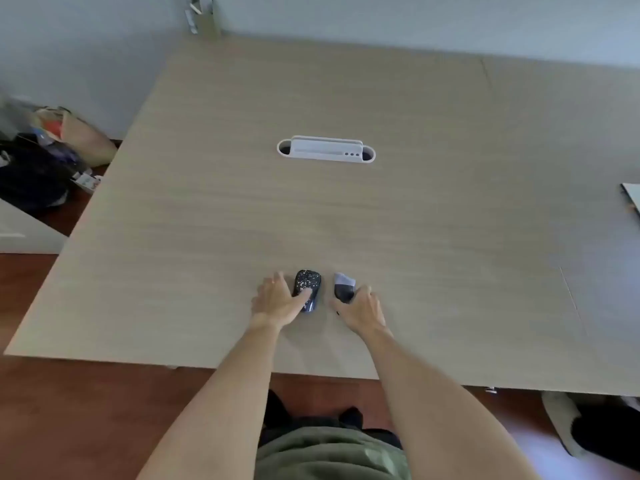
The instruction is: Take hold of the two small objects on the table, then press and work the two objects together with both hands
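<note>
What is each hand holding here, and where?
Left hand: thumb rests on the speckled black object, no clear grip. Right hand grips the dark-and-grey object at its near end.

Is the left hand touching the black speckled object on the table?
Touching: in the head view, the left hand's thumb lies on the black speckled object.

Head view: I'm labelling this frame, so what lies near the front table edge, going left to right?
Left hand → black speckled object under its thumb → dark and grey object → right hand holding it, all on the table.
</note>
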### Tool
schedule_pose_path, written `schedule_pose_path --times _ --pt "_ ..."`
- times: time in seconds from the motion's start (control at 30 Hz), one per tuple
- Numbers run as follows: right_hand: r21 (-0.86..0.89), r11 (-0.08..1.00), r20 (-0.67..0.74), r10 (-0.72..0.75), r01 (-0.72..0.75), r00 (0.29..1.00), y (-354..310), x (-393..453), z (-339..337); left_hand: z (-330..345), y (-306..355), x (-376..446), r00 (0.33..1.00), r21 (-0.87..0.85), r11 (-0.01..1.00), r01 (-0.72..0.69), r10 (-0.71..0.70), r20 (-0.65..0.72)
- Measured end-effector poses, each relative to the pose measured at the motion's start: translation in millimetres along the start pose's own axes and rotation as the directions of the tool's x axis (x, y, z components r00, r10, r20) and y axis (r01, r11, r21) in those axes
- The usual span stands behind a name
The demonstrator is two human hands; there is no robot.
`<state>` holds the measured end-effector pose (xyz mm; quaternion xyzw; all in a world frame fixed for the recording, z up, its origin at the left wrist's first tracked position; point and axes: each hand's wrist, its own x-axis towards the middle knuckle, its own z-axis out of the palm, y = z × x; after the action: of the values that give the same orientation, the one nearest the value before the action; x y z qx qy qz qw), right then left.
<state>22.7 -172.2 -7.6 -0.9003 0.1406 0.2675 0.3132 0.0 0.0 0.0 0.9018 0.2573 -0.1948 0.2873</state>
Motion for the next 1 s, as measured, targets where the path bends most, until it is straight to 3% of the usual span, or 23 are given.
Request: schedule_pose_path --times 0.07,0.27,0.43,0.77,1.0 --pt "0.052 0.997 -0.003 0.052 -0.052 0.999 -5 -1 5 8 3 -5 1.0 -0.018 1.0 0.02 -0.02 -0.009" --pt "-0.035 0.999 -0.008 -0.038 0.037 0.999 -2 0 6 30 1 -8 0.993 0.052 0.998 -0.038 0.044 -0.109" --pt "-0.079 0.991 -0.044 -0.116 0.112 0.992 10 5 1 34 -7 -6 0.99 -0.027 0.998 -0.061 0.057 -0.131" --pt "-0.013 0.935 0.029 -0.354 0.355 0.935 -10 20 -10 28 -16 6 0.996 -0.155 0.985 -0.074 0.067 -0.052" --pt "-0.183 0.907 0.127 -0.362 0.38 0.924 -18 25 -23 19 -24 13 0.995 -0.249 0.964 -0.091 0.097 0.012"
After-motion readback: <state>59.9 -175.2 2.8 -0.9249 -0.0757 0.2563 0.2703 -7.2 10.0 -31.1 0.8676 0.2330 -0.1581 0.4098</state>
